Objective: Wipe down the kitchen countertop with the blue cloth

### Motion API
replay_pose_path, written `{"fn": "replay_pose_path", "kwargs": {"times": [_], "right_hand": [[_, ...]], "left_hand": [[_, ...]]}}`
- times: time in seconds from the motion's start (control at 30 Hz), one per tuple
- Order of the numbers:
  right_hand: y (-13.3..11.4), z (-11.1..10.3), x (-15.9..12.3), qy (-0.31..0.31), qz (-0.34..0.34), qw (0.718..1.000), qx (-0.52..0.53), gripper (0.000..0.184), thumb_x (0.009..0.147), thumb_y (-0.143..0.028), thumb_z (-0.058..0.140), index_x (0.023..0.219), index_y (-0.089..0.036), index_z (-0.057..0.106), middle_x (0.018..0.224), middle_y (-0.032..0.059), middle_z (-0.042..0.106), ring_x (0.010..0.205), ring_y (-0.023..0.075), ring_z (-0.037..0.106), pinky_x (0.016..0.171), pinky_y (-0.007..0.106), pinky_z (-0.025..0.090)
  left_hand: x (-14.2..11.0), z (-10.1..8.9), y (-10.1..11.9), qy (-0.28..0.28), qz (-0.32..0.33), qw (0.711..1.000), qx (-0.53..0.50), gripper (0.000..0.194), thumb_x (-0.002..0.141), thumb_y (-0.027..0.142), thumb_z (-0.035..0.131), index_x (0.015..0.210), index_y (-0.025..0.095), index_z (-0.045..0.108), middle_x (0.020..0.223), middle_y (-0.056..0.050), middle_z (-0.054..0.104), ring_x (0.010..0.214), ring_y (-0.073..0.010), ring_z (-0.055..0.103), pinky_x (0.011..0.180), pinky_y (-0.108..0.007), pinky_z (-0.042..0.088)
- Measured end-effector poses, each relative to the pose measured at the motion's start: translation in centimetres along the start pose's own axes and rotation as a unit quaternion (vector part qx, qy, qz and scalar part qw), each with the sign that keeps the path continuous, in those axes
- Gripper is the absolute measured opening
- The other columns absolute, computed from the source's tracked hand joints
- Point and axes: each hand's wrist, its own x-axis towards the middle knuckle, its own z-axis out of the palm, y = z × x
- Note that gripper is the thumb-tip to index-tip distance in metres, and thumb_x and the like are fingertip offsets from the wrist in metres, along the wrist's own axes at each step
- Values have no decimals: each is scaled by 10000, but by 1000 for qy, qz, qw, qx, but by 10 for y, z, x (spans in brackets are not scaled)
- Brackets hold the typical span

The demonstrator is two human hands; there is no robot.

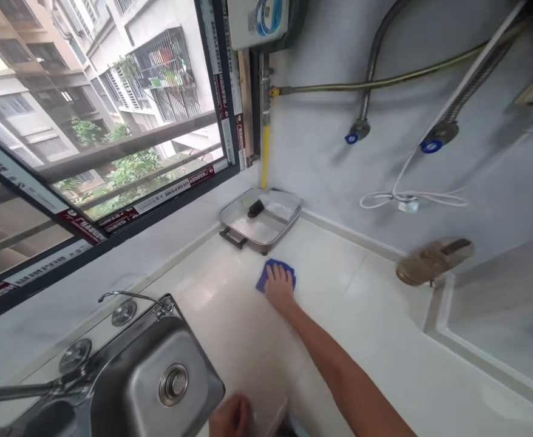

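On the pale countertop (334,309), my right hand (279,285) presses down on a blue cloth (263,283). Its fingers lie over the cloth, and the arm reaches in from the lower right. Just beyond the cloth is a rectangular electric pan (234,221) with a clear lid and dark handles. My left hand (230,416) is curled closed at the bottom of the view, beside the right corner of the steel sink (155,370). I see nothing in it, and part of it is cut off by the frame edge.
A faucet (134,295) and two round metal drain strainers (124,312) sit along the sink's back edge. A window is at the left. On the wall hang hoses, valves (431,145) and a looped white cable (412,197). A brownish object (424,264) stands by the wall at right.
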Motion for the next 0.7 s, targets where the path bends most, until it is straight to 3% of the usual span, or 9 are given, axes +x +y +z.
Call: {"fn": "replay_pose_path", "kwargs": {"times": [0.17,0.33,0.53,0.7], "right_hand": [[-30,-7,-76,-12,-88,995,37,600,934,-312,405,1518,-174,381,1577,147,381,1458,309,335,1201,548,209],[-25,-22,-168,-21,-151,987,57,643,935,-329,452,1553,-237,301,1608,92,338,1484,286,292,1226,527,198],[28,-49,-256,-17,-131,990,51,694,888,-251,464,1558,-265,284,1611,57,336,1483,273,300,1220,523,245],[88,-75,-281,-13,-59,998,1,693,867,-219,449,1547,-235,319,1602,67,354,1479,272,307,1218,519,248]], "left_hand": [[7,-12,14,-10,-8,1000,8,406,1000,426,400,783,230,681,648,5,696,549,-102,639,546,-165,455],[13,-23,24,-20,5,1000,4,404,998,428,392,824,229,698,746,-8,745,630,-119,687,604,-178,489],[10,-22,22,-41,0,999,12,371,978,436,417,881,237,716,836,3,769,686,-129,705,632,-193,496],[9,-18,20,-48,-14,998,24,336,959,420,445,908,241,724,877,13,775,713,-129,713,638,-195,482]]}}
